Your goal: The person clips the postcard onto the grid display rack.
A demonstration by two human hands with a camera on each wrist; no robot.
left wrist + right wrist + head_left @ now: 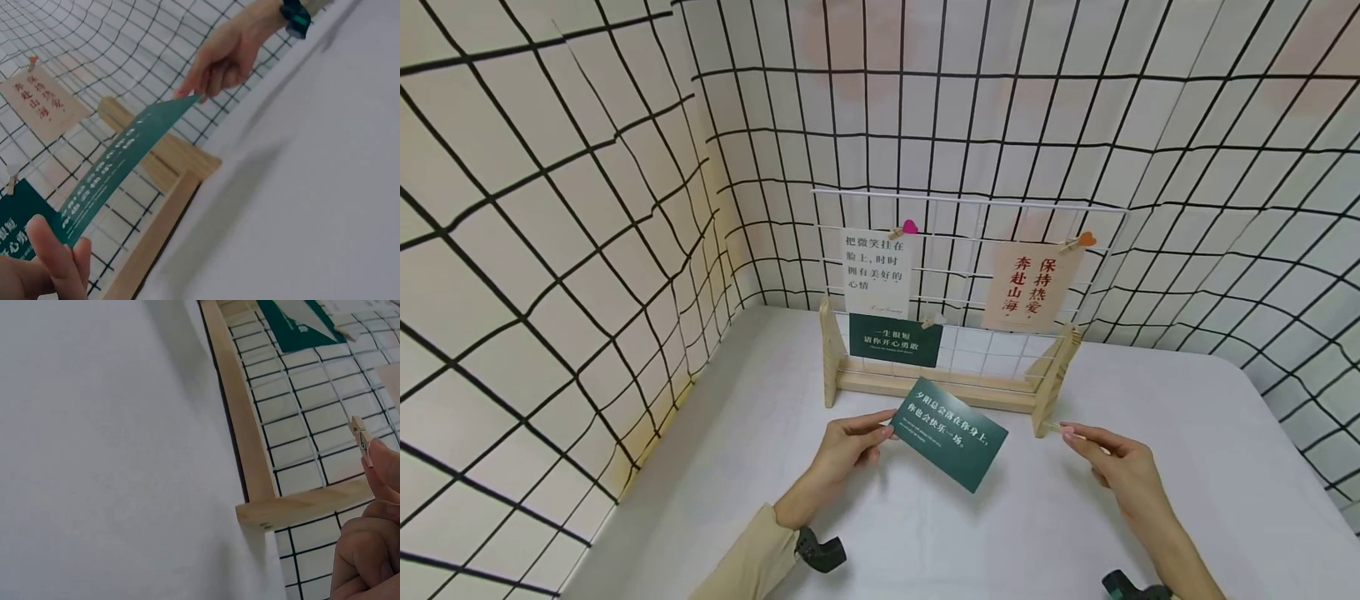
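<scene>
A dark green card [951, 437] with white printed characters is pinched at its left corner by my left hand [852, 446]. It is tilted above the table in front of the display rack [936, 390]. To the right, my right hand [1116, 467] pinches a small wooden clothespin [361, 440] between thumb and fingertips, near the rack's right foot [1048, 400]. On the rack's white wire grid hang a white card [878, 279], a smaller-looking green card [887, 342] below it, and a pale pink card [1033, 292] with red characters at the right.
A pink heart clip [910, 227] and an orange heart clip [1086, 239] hold the upper cards; another clip [928, 322] sits on the lower green card. Black wire mesh [655, 208] surrounds the white table [760, 367] at the back and sides.
</scene>
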